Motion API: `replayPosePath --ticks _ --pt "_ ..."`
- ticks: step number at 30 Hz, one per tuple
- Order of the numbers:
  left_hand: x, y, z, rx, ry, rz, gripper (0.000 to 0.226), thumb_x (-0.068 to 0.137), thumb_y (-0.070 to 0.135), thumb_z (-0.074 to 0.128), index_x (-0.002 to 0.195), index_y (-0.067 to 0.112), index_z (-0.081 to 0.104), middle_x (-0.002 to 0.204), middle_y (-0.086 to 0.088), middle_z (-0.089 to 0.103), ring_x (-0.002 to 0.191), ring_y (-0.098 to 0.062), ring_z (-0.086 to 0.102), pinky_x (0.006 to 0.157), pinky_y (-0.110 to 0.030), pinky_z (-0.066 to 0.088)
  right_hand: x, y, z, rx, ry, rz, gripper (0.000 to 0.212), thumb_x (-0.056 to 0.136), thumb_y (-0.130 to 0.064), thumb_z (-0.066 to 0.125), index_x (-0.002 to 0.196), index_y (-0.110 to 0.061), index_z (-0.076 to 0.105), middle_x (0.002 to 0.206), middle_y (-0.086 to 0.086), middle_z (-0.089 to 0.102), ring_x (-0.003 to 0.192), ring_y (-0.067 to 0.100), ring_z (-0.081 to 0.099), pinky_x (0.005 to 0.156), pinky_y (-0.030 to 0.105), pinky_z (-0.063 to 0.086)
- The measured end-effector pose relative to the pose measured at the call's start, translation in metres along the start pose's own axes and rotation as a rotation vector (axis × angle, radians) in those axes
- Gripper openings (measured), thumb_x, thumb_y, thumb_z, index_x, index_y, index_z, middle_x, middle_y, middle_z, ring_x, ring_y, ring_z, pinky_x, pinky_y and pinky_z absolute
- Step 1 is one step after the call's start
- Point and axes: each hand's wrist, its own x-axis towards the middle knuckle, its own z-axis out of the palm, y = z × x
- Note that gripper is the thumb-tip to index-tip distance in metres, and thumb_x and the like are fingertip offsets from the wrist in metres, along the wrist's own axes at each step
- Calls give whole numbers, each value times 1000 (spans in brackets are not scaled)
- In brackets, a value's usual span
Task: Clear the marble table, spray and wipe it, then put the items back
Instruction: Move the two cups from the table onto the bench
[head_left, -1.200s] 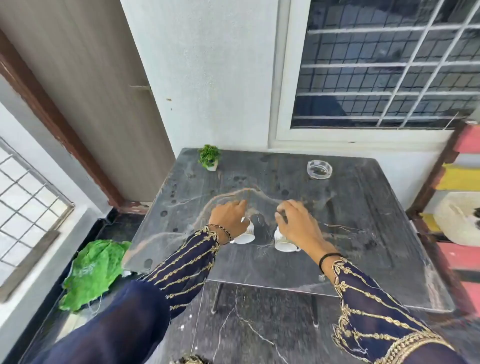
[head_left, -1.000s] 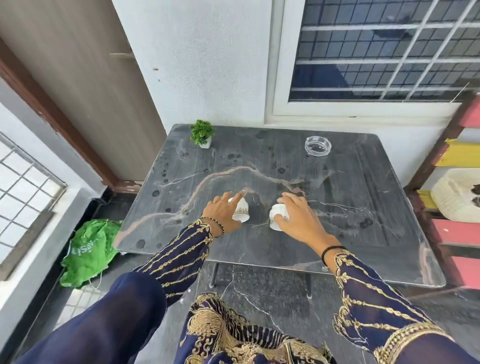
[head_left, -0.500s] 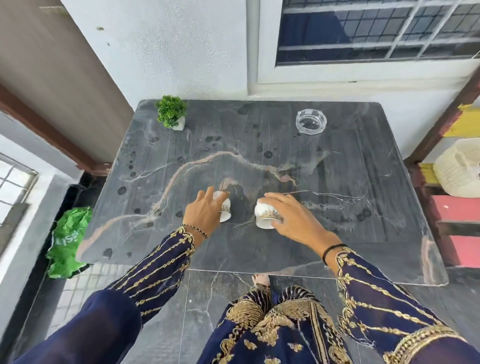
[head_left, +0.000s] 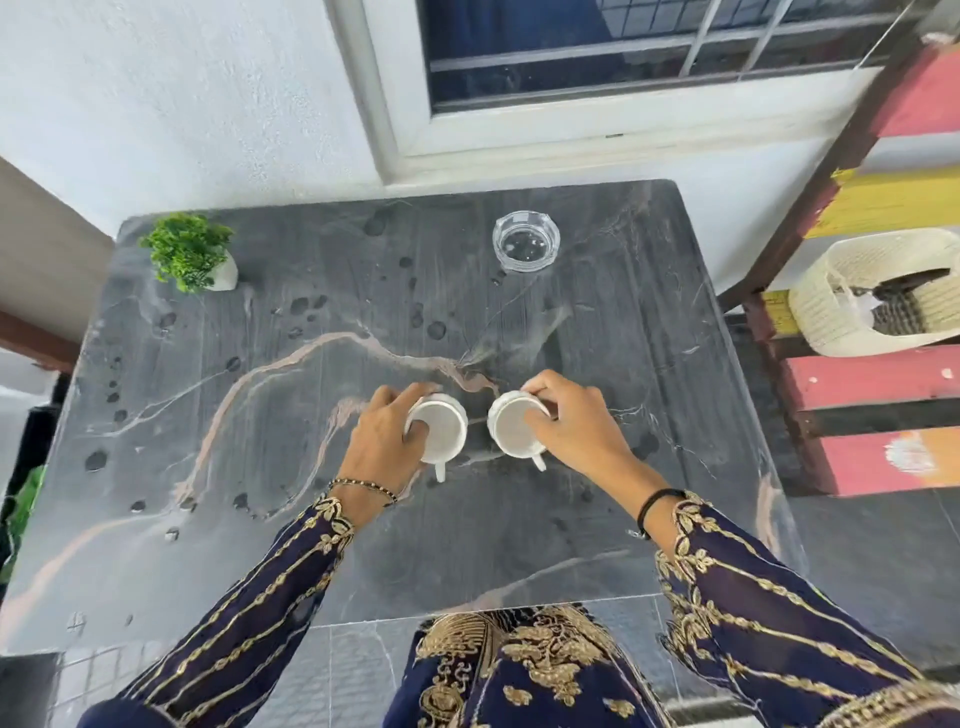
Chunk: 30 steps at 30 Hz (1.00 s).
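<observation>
Two white cups stand side by side near the middle of the dark marble table (head_left: 597, 519). My left hand (head_left: 382, 441) grips the left cup (head_left: 444, 428) by its rim, with the thumb inside. My right hand (head_left: 571, 426) grips the right cup (head_left: 511, 426) the same way. Both cups show their empty white insides, and their handles point toward me. A small green plant in a white pot (head_left: 189, 254) stands at the far left corner. A clear glass ashtray (head_left: 525, 241) sits at the far middle. Dark wet spots dot the tabletop.
A white wall and a barred window lie behind the table. To the right stands a red and yellow painted wooden rack (head_left: 893, 395) holding a cream woven basket (head_left: 878, 291). A green cloth (head_left: 21, 509) lies on the floor at the left.
The view has tilted down and moved closer over the table. Both cups have turned from lying tilted in my hands to upright, with their openings facing up.
</observation>
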Motion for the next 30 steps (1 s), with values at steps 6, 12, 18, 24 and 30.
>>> replayPosePath --ticks 6,12,18,24,30 --pt "28 74 27 -67 -34 63 41 76 23 48 114 27 64 95 -4 57 95 -26 56 88 -36 46 -3 37 -63 -1 148 24 12 92 -12 61 94 -18 71 70 -17 60 62 -2 55 55 11 38" --pt "44 155 69 -76 -19 133 36 83 14 58 116 27 63 89 -3 50 77 -17 48 82 -31 44 -7 84 -123 61 220 56 16 92 -11 62 98 -18 74 84 -7 71 74 5 62 60 3 42" --pt "44 241 139 -67 -7 72 36 83 16 57 116 30 62 85 2 44 70 -15 48 74 -28 47 -8 162 -205 106 204 34 17 90 -12 62 100 -18 76 87 -6 72 82 11 64 62 5 42" --pt "47 331 230 -169 -97 23 35 87 8 54 116 26 61 94 -3 46 80 -19 55 52 -25 58 -16 269 -279 158 179 74 13 90 -12 63 96 -14 74 87 -2 74 80 16 65 69 22 46" --pt "60 404 325 -171 -235 24 32 89 11 50 116 24 59 99 -4 43 86 -20 55 47 -28 58 -31 369 -326 179 239 219 16 93 -14 64 103 -9 75 94 2 75 84 16 65 72 27 47"
